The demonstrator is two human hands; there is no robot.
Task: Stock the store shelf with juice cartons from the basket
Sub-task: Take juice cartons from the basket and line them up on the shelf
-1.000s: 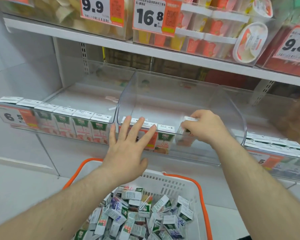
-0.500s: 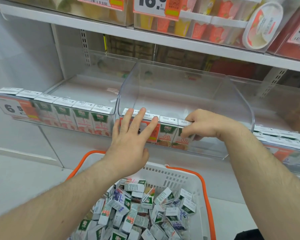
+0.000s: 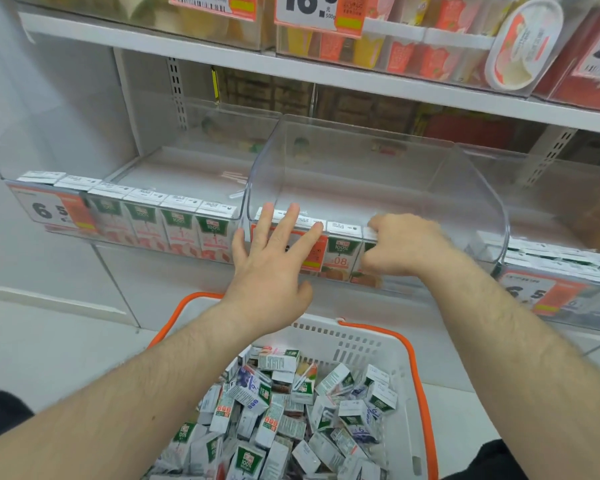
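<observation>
a carton is being seated in the front row of the middle clear bin (image 3: pixel 465 188). the right hand (image 3: pixel 404 247), fingers curled, grips the newest juice carton (image 3: pixel 369 252) at the row's right end, three o'clock of the left hand (image 3: pixel 274 268), which is spread flat, fingertips resting on the row's carton tops. next, i judge: let go, reach down to six o'clock, and pick another from the basket (image 3: pixel 368 344).
</observation>
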